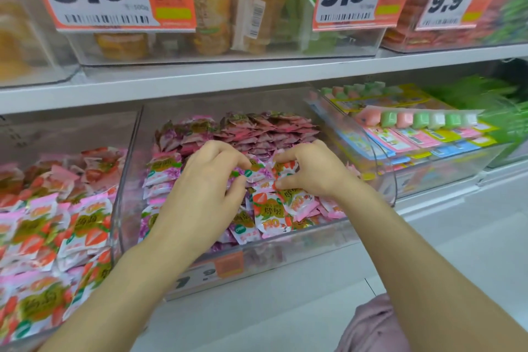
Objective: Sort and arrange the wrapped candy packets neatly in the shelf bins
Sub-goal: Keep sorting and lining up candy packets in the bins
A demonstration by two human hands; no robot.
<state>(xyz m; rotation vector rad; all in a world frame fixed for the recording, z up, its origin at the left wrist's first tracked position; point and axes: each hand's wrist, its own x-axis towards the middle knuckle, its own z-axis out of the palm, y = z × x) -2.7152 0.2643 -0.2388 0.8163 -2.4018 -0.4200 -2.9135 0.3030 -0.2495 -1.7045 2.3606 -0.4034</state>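
Candy packets (259, 173) pinched between left fingers (228, 158) and right fingers (287, 155), inside middle bin (285, 251).

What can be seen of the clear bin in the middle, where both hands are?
The middle bin is of clear hard-looking plastic, open on top, with a low front wall that bears an orange tag. It stands on the white shelf between two other clear bins. Inside lie candy packets: dark pink ones in neat rows at the back, loose white, pink and purple ones in front. The left hand and the right hand reach in and each pinches packets.
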